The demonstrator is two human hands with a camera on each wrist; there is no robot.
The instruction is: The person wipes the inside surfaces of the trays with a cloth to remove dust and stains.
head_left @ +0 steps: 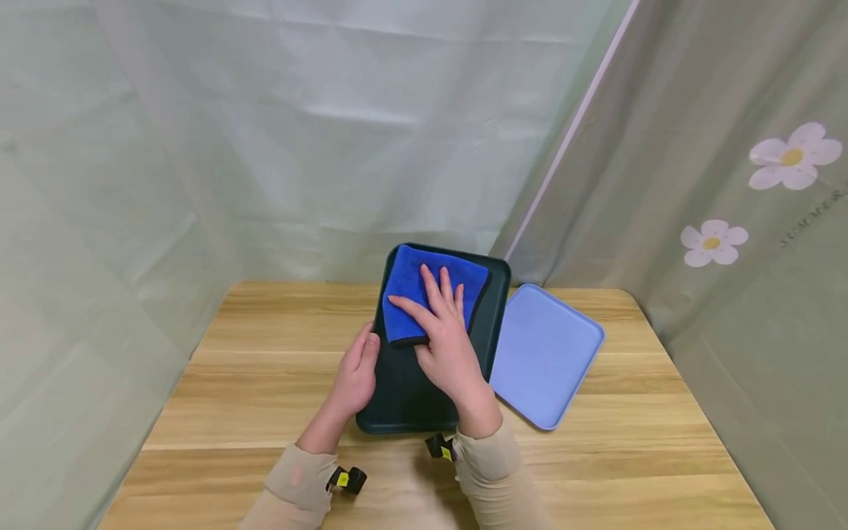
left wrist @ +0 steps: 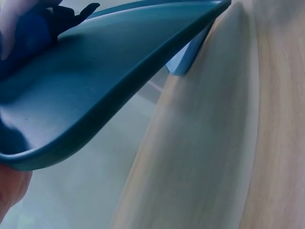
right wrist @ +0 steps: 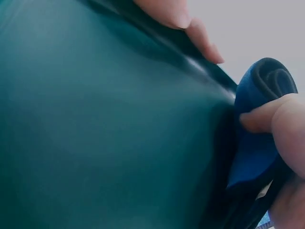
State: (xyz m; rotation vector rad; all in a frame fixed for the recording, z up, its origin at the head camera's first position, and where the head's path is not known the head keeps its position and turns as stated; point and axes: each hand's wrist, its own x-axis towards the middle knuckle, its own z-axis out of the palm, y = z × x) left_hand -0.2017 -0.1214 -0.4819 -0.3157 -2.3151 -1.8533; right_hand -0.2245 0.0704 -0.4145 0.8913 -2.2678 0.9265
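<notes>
A dark green rectangular tray [head_left: 404, 383] is held raised and tilted over the table. My left hand [head_left: 356, 372] grips its left edge, thumb along the rim in the head view; fingers behind the tray are hidden. On the tray's upper part lies a blue cloth [head_left: 407, 276] with a dark border. My right hand [head_left: 447, 342] rests on this cloth, fingers spread and nearly straight. In the right wrist view, the right thumb [right wrist: 259, 119] touches the cloth [right wrist: 252, 152] beside a curled-up corner. The green tray [left wrist: 95, 71] also fills much of the left wrist view.
A light blue square tray [head_left: 546, 357] lies on the wooden table [head_left: 636, 427], to the right of the green one and partly overlapped by it. Pale curtains [head_left: 331, 132] hang behind the table and at both sides, the right one printed with flowers [head_left: 712, 243].
</notes>
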